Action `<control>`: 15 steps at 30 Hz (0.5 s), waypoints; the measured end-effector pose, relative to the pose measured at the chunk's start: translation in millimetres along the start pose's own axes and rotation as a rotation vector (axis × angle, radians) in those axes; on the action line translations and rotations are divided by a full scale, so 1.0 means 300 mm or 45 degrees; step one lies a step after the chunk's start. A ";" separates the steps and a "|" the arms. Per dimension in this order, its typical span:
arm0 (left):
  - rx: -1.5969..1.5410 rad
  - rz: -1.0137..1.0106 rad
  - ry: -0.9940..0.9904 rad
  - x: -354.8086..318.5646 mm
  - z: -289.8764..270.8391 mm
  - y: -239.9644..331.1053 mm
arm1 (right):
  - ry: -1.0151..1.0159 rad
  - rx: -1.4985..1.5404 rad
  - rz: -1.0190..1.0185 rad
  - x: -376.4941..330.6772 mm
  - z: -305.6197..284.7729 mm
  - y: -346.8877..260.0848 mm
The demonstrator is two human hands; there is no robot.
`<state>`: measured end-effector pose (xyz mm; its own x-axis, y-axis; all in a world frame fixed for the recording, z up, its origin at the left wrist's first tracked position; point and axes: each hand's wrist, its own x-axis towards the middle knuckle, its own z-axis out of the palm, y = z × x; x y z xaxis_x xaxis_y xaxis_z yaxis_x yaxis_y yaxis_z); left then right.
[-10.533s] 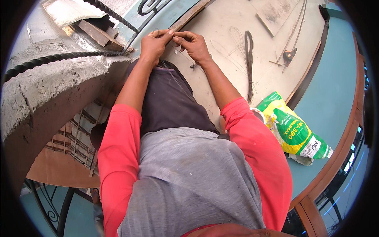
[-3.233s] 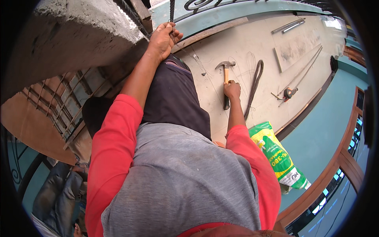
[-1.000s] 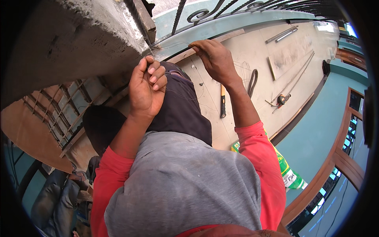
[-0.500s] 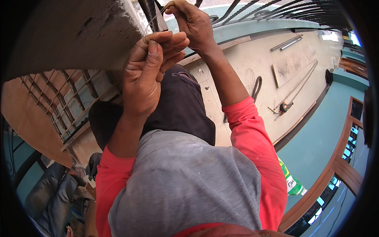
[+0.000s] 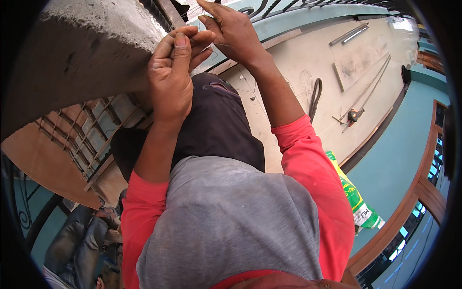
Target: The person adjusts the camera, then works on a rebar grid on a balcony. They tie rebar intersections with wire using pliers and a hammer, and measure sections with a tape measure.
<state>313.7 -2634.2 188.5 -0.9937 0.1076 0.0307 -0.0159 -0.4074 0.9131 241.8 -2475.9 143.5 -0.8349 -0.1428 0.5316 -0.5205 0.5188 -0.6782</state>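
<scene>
My left hand [image 5: 171,79] is raised below the metal bars, its thumb pressed against the bent index finger on a strand of thin wire [image 5: 222,45]. The other fingers curl loosely beside it. Just to the right and slightly higher is my right hand [image 5: 236,36], back upward, with thumb and index finger apart at the tips. The wire runs between the two hands, and fine loops of it show near the fingertips. My right hand's remaining fingers are hidden. Close beyond my left fingertips stands a dark twisted metal bar [image 5: 156,13].
A rough concrete slab [image 5: 91,53] overhangs on the left, above a rod lattice [image 5: 89,130]. On the floor to the right lie a grinder-like tool [image 5: 354,115], a board [image 5: 361,70], rods and coiled wire. A green-yellow bag [image 5: 358,202] is by my right arm; another person's legs [image 5: 79,241] show lower left.
My left hand has risen slightly, and its fingers have drawn closer to the thumb. My right hand's thumb and index finger have spread. The view has shifted, showing more of the bag.
</scene>
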 end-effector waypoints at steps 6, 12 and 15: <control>-0.149 -0.086 0.187 0.022 0.005 -0.084 | -0.105 0.231 0.632 -0.210 -0.118 0.201; -0.166 -0.073 0.290 0.009 0.024 -0.077 | -0.495 -0.141 0.652 -0.314 0.017 0.513; -0.162 -0.032 0.304 -0.011 0.023 -0.049 | -0.658 -0.313 0.620 -0.281 0.090 0.566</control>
<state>318.0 -2622.3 177.8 -0.9905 -0.0919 -0.1022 -0.0398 -0.5200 0.8532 219.0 -2398.5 -30.0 -0.9697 -0.1951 -0.1469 -0.0663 0.7891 -0.6107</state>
